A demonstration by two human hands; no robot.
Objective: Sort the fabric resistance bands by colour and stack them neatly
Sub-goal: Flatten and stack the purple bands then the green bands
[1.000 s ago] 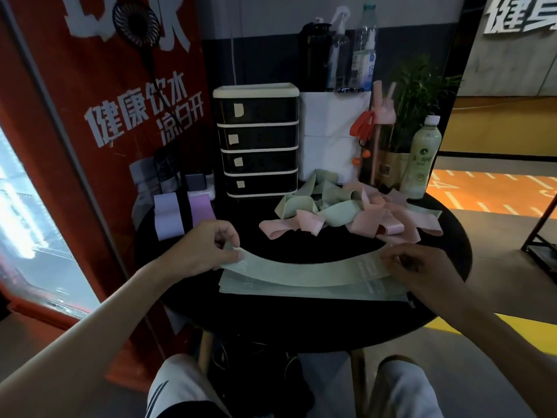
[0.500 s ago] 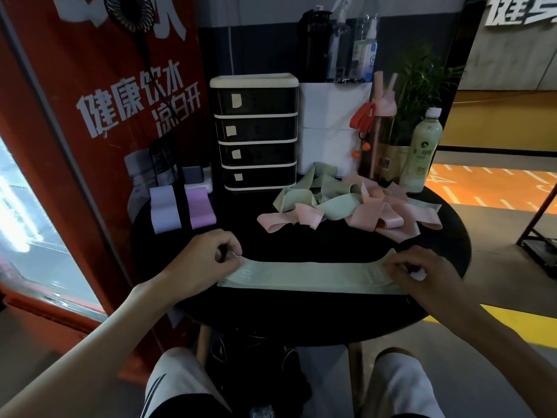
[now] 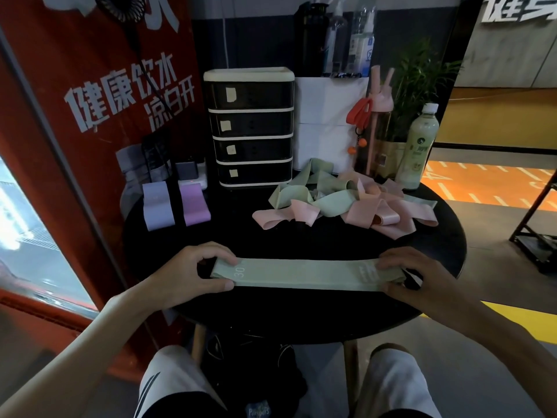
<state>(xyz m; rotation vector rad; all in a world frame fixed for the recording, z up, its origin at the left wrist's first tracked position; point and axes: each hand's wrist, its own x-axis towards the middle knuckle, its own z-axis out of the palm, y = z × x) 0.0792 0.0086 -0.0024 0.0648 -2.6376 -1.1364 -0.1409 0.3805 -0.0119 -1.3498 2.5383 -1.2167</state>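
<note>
Left grip (image 3: pixel 187 276), right grip (image 3: pixel 428 279): fabric band (image 3: pixel 301 274)

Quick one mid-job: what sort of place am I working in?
Probably a gym or fitness studio: pink and green resistance bands heaped on a round black table, an orange floor with painted lines, and a red drinking-water banner.
</note>
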